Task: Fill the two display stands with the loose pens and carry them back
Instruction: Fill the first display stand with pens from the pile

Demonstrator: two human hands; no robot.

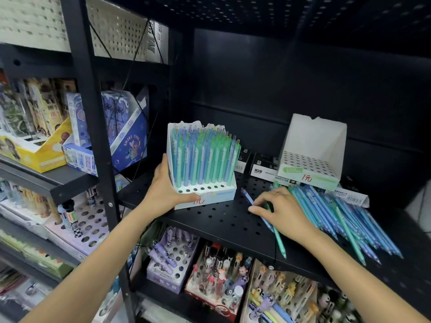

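Note:
A white display stand stands on the black perforated shelf, packed with blue and green pens except its front row of holes. My left hand grips its left front corner, thumb across the front. A second white stand sits empty at the back right. Between them and to the right lies a pile of loose blue and green pens. My right hand rests on the left edge of that pile, its fingers curled over a blue pen and a green pen.
Black and white small boxes lie behind the stands. A black upright post borders the shelf on the left. Neighbouring shelves hold boxed stationery, and the shelf below carries stands of character pens.

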